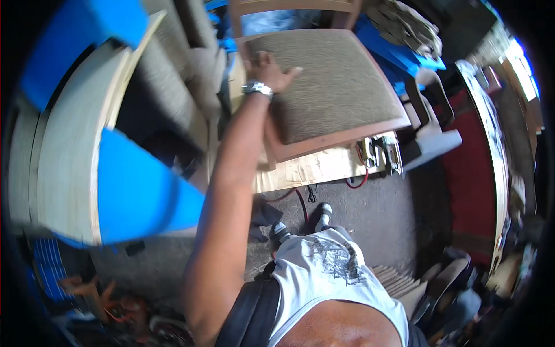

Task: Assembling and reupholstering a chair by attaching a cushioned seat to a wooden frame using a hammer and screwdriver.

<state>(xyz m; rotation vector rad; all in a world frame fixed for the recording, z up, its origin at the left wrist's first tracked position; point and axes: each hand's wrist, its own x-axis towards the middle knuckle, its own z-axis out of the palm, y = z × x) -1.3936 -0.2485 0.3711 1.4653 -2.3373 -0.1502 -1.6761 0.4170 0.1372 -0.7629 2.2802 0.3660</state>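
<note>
A wooden chair with a brown-grey upholstered seat (329, 87) stands tilted across a light wooden workbench (312, 170). My left hand (272, 72) lies at the seat's left edge with its thumb stretched out to the right and its fingers apart, somewhat smeared by motion. It grips nothing; a metal watch (258, 88) is on its wrist. Beyond the seat, the chair's back rail (298, 7) crosses the top of the view. My right hand is out of view.
At the bench's right front corner lie metal tools (378, 155) with a red hose. A large pale wooden frame with blue covering (139, 191) stands at left. Crumpled beige fabric (404, 29) rests on blue material at far right. A red panel (471, 168) stands further right.
</note>
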